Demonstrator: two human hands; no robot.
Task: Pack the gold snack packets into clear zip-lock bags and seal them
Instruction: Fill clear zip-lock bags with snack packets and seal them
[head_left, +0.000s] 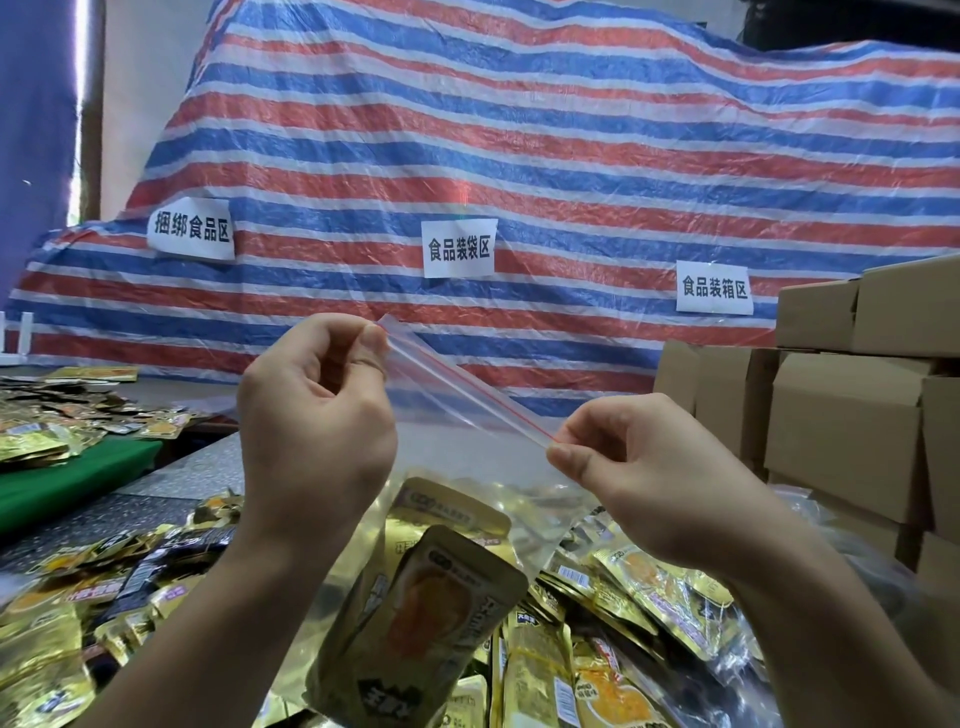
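I hold a clear zip-lock bag (457, 395) up in front of me by its red-lined top strip. My left hand (311, 415) pinches the strip's upper left end between thumb and fingers. My right hand (639, 478) pinches its lower right end. The strip runs slanted between them. Gold snack packets (431, 603) hang inside the bag below my hands. Many more loose gold packets (613, 613) lie heaped on the table beneath.
Stacked cardboard boxes (841, 410) stand at the right. A green cloth (67, 483) and another heap of packets (57, 415) lie at the left. A striped tarp (519, 156) with three paper signs fills the back.
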